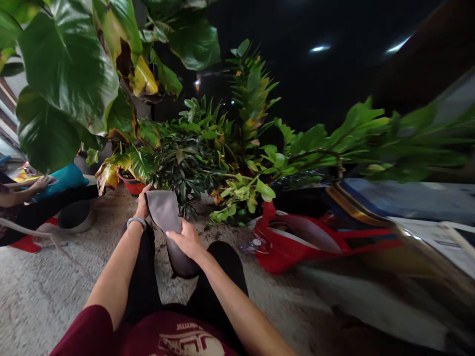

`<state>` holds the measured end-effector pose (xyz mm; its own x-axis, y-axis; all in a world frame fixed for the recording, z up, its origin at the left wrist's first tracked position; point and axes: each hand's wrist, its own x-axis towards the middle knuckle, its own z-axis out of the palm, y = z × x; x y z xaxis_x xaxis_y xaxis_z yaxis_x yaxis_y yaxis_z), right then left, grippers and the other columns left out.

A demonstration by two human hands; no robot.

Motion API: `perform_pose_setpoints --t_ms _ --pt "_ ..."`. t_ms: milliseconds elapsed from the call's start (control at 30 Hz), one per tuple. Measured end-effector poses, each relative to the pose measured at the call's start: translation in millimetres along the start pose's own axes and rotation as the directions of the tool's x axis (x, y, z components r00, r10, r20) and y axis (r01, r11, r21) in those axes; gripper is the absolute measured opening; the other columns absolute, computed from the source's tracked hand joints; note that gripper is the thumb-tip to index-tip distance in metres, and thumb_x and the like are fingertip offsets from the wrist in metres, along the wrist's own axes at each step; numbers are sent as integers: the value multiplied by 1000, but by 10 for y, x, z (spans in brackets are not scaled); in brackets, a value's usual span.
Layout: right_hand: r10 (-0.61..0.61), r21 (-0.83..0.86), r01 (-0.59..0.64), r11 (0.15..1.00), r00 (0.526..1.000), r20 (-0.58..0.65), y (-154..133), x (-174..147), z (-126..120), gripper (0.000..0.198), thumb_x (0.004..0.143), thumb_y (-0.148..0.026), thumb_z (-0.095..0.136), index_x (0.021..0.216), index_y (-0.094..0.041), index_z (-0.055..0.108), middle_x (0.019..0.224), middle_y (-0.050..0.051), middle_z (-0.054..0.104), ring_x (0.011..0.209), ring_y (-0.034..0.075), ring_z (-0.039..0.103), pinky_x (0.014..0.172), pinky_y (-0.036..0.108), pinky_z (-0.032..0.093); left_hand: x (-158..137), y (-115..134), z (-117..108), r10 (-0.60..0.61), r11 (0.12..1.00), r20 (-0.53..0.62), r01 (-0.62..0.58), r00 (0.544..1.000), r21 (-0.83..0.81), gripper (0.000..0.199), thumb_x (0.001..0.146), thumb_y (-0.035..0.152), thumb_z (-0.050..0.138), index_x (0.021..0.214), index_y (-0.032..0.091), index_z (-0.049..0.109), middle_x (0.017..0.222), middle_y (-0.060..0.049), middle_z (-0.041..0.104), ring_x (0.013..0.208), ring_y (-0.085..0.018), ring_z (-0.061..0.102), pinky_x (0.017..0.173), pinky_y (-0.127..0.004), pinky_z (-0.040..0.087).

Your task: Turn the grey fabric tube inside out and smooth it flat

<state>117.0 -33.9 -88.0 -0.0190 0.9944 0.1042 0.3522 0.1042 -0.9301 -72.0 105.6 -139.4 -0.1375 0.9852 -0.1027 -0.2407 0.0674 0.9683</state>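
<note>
A limp grey fabric piece point(163, 206) with a dark edging hangs between my knees, its lower part darker and rounded. Its exact kind I cannot make out. My left hand point(142, 203), with a silver bangle at the wrist, grips its upper left edge; the fingers are partly behind the cloth. Lower down on the right side, my right hand point(186, 239) pinches the same piece, thumb lying on its front and the other fingers mostly hidden behind.
Leafy potted plants point(181, 153) stand close in front. A red bag point(285, 247) sits at the right beside stacked things point(401, 198). Left, another person's hand point(41, 184) rests near teal cloth point(67, 180), by a dark round container point(75, 216) on the concrete floor point(44, 291).
</note>
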Motion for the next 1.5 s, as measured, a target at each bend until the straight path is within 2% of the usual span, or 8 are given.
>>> perform_pose_setpoints --t_ms 200,333,567,800,1100,1300,1400,1500 --pt "-120 143 155 978 966 -229 -625 363 -613 43 73 -43 74 108 -20 68 106 12 77 95 30 72 86 41 56 -150 52 105 115 993 -95 -111 989 49 63 58 21 76 120 14 68 80 -2 69 81 -19 65 74 -30 52" --pt "-37 85 67 994 950 -310 -570 674 -588 39 66 -38 75 100 -21 67 101 12 78 99 32 71 92 44 54 -182 52 161 103 994 -104 -106 989 -21 58 58 24 74 115 16 65 85 -1 67 78 -15 63 72 -28 52" --pt "126 199 -113 973 991 -50 -124 -338 -503 27 68 -41 74 88 -24 71 86 9 79 78 32 72 74 45 58 -111 48 140 56 997 -21 -57 998 -53 40 60 40 83 86 19 59 83 -1 62 83 -17 65 71 -28 54" --pt "58 199 51 979 859 -509 -463 473 -825 60 63 -45 77 115 -17 67 115 15 76 108 32 69 96 44 53 -41 -29 241 91 995 -103 -95 991 -29 49 57 53 86 82 17 64 81 -2 63 79 -18 65 65 -27 55" --pt "292 397 -194 897 934 -205 54 -438 -309 45 65 -48 77 99 -18 74 89 10 80 84 31 74 78 41 59 -95 -45 213 51 999 19 -51 999 2 42 62 50 85 77 15 67 83 -6 66 82 -18 63 68 -30 56" --pt "68 275 97 956 844 -533 -460 435 -703 58 65 -45 78 114 -16 68 120 17 75 110 33 70 98 44 55 -128 -18 261 7 1000 60 -7 998 2 42 61 49 86 74 15 66 80 -5 66 76 -17 62 68 -30 56" --pt "211 392 -52 919 903 -375 -403 655 -511 45 68 -41 72 106 -17 68 109 15 78 102 32 73 90 44 59 -148 -10 288 2 1000 62 -3 998 6 43 59 50 86 73 16 65 79 -4 66 77 -17 62 67 -29 56" --pt "213 306 -146 941 957 -199 -194 221 -205 36 68 -39 73 100 -21 69 102 12 79 98 33 74 93 46 58 -136 -3 249 15 999 50 -16 999 33 41 60 51 84 72 16 65 76 -3 65 73 -15 60 64 -27 53"
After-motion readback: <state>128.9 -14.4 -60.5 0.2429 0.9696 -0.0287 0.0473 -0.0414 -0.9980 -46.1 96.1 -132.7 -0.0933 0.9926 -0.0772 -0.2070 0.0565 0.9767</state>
